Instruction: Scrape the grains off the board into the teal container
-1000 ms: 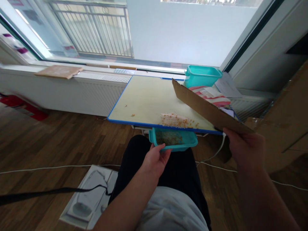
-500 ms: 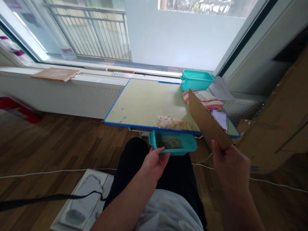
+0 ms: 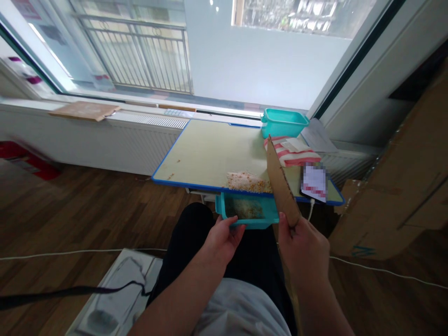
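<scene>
My left hand (image 3: 226,235) grips the near rim of a teal plastic bin (image 3: 259,223), which sits just below the table's front edge over my lap. Dark, grainy material (image 3: 245,208) lies in its bottom. In my right hand (image 3: 303,242) is a flat strip of cardboard (image 3: 283,186), held upright on edge and slanting across the table's front edge. The strip's left side meets a pile of pale grains with orange bits (image 3: 247,181) on the tabletop (image 3: 210,149). My right thumb is close to the bin's right end.
A second teal bin (image 3: 285,123) stands at the back right of the table, by a red-and-white striped cloth (image 3: 297,151). A phone (image 3: 314,182) with a white cable lies right of the cardboard. A large cardboard box (image 3: 395,186) stands at right, a fire extinguisher (image 3: 31,161) at left.
My right hand has moved left with the cardboard strip, up to the pale pile, whose right-hand scatter is now gathered closer. The phone is now uncovered. My left hand keeps holding the bin.
</scene>
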{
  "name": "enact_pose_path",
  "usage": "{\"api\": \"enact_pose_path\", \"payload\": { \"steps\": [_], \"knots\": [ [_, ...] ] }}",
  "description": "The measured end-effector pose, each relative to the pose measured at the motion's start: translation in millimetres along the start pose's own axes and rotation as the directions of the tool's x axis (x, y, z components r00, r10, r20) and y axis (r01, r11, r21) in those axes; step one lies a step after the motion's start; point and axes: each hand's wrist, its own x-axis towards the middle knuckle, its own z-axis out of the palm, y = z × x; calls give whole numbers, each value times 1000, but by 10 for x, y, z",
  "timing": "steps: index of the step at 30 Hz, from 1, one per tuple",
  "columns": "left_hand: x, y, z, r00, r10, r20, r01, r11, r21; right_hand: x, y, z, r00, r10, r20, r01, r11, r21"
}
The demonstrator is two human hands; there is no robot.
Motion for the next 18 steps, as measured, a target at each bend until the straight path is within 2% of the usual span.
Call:
{"api": "enact_pose_path", "payload": {
  "steps": [18],
  "knots": [
    [-8, 32, -7, 999, -4, 47, 7, 998, -61, -11, -320, -57, 998, -60, -4, 61, 998, 30]
  ]
}}
